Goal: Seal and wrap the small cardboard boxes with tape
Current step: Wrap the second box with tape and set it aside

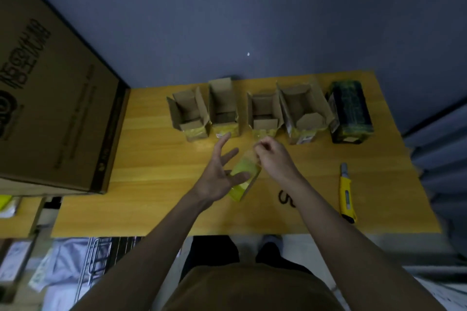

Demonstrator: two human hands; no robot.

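The carton (50, 98) stands at the tabletop (156, 199) left edge. Four open boxes (255, 113) line the far edge. The left hand (219, 171), fingers spread, supports the tape roll (243, 177) at mid-tabletop. The right hand (274, 156) pinches its tape end. A knife (347, 194) lies right.

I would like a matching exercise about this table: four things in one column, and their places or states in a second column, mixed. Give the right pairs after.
Things:
1. knife
2. dark box
3. big carton
4. left hand

Places or states:
A. right end of the row of boxes
B. fingers spread, against the yellow box
C. on the table, right of the hands
D. at the table's left edge

Pairs: 1-C, 2-A, 3-D, 4-B
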